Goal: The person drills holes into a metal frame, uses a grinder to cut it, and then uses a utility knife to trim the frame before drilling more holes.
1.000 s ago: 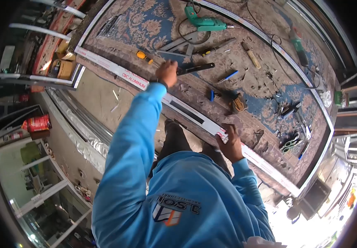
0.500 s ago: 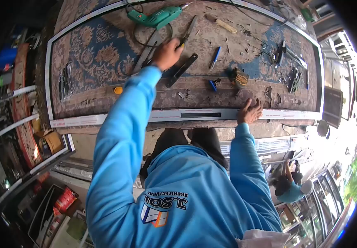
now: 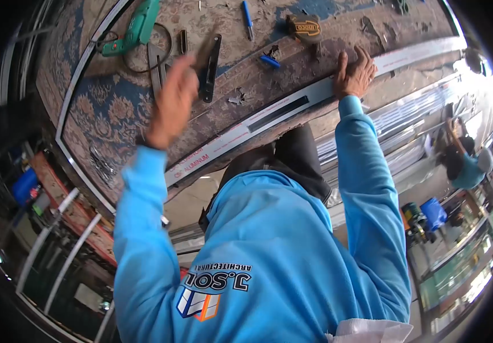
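My left hand (image 3: 172, 103) is raised above the near side of the carpet-covered table, smeared by motion; I cannot make out whether it holds anything. Just beyond its fingers lie a flat black bar (image 3: 212, 70) with holes and a small dark piece (image 3: 183, 41). My right hand (image 3: 355, 74) rests on the near rail of the white-and-grey aluminum frame (image 3: 215, 150), its fingers extended and apart. Between the hands, the rail has a long dark slot (image 3: 278, 114). A tape measure (image 3: 303, 27) lies beyond my right hand, and a small blue piece (image 3: 270, 61) lies nearer the middle.
A green power drill (image 3: 138, 30) with a looped cord lies at the far left, beside a grey metal strip (image 3: 156, 67). A blue pen (image 3: 247, 20) and scraps lie on the carpet (image 3: 106, 106). Another person (image 3: 468, 170) is low down at the right.
My left hand has drawn back toward me from beside the yellow-handled tool. The view has turned, so the table sits tilted. My right hand stays on the rail.
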{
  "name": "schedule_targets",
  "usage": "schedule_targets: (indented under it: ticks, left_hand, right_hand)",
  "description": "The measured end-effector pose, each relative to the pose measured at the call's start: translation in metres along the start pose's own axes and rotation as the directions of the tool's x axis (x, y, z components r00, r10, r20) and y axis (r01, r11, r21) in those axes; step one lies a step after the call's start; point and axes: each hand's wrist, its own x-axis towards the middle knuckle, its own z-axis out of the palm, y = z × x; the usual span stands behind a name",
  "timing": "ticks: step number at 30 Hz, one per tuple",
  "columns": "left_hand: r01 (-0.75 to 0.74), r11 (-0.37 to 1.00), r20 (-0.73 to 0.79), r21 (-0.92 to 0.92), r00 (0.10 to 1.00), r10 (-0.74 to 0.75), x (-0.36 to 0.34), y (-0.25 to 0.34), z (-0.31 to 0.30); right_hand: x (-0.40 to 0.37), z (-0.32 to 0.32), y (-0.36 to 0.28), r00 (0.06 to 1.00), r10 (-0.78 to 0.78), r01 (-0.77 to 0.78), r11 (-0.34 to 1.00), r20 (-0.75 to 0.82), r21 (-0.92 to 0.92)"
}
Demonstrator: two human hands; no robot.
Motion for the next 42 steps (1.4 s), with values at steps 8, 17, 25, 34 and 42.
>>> schedule_targets:
  ticks: [8,17,25,34,42]
  left_hand:
    - [-0.075,0.926,0.426,0.369,0.9,-0.097,-0.139,-0.023,0.063]
    - [-0.178,0.892,0.397,0.416,0.918,-0.002,-0.139,-0.032,0.08]
    - [-0.287,0.88,0.323,0.378,0.932,0.165,-0.142,-0.026,0.08]
    - [-0.153,0.867,0.379,0.474,0.924,-0.044,-0.121,-0.021,0.086]
    - [-0.131,0.871,0.368,0.473,0.928,-0.06,-0.108,-0.018,0.099]
  right_hand:
    - [-0.001,0.006,0.005,0.998,-0.034,0.034,0.999,-0.049,-0.001]
    - [-0.002,0.005,0.002,0.999,-0.028,0.024,0.993,-0.036,-0.116]
    - [0.001,0.004,0.004,0.999,-0.021,0.018,0.995,-0.029,-0.095]
    - [-0.002,0.004,0.003,0.999,-0.019,0.017,0.996,-0.028,-0.092]
    - [0.007,-0.001,-0.002,0.999,-0.036,0.034,0.997,-0.032,-0.072]
